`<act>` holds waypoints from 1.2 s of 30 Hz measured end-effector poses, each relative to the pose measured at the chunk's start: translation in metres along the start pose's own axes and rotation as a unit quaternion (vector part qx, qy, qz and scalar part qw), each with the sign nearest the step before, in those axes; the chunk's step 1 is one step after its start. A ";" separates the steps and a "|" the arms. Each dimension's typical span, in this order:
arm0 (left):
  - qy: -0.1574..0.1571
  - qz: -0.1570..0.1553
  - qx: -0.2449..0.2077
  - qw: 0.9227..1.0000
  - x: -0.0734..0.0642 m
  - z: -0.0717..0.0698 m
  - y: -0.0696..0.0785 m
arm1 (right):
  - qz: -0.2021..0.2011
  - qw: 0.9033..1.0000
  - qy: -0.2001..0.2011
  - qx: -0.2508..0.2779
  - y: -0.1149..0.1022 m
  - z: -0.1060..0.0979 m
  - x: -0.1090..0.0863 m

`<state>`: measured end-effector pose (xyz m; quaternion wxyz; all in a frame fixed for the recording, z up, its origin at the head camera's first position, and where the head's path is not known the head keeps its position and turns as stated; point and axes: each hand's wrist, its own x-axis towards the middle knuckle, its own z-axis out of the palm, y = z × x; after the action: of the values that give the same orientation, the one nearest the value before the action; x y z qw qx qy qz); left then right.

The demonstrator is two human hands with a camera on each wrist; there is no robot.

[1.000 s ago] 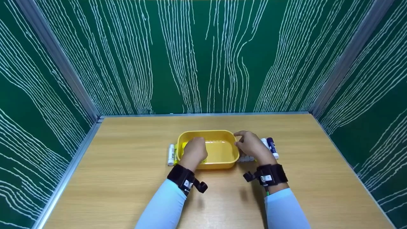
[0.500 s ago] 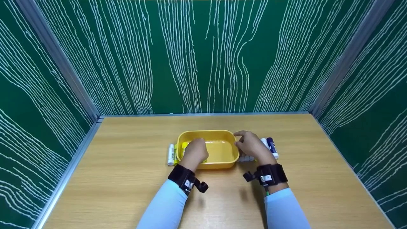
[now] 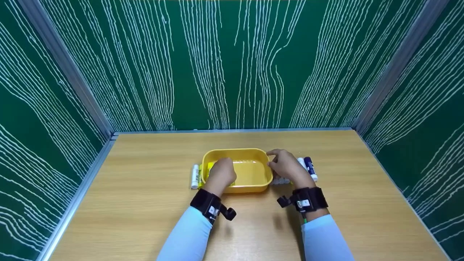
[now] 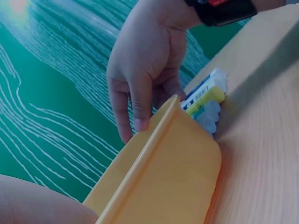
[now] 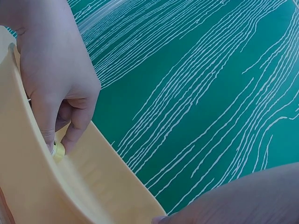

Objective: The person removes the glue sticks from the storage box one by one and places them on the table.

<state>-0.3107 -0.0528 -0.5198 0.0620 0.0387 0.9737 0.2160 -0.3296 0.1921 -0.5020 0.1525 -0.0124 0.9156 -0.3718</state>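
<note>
A yellow plastic tub [image 3: 250, 189] stands on the table. My left hand [image 3: 222, 174] reaches down into its left side, fingers curled. In the right wrist view, that hand's thumb and fingers pinch the end of a yellow glue stick [image 5: 59, 152] inside the tub; the rest of the stick is hidden. Bits of yellow [image 3: 210, 165] show beside the hand in the head view. My right hand [image 3: 287, 166] holds the tub's right rim; in the left wrist view its thumb and finger touch the rim [image 4: 154, 135], with other fingers partly hidden.
Left of the tub lie a white glue stick [image 3: 195, 176] and a yellow-green one [image 3: 200, 177]. On the right, partly under my right hand, are several more glue sticks, including a navy one [image 3: 310, 166] with a white end. Green walls enclose the table's back and sides.
My left hand shifts slightly right and then back left inside the tub, and the yellow showing beside it varies a little. The right hand and the tub stay in place.
</note>
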 end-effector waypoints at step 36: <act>0.080 -0.071 -0.199 0.974 -0.029 -0.076 -0.044 | 0.023 1.000 -0.003 0.010 -0.002 0.001 -0.001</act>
<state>-0.2943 -0.1276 -0.4671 0.0051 -0.0608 0.9131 0.4031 -0.3286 0.1899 -0.5013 0.1637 0.0088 0.9116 -0.3771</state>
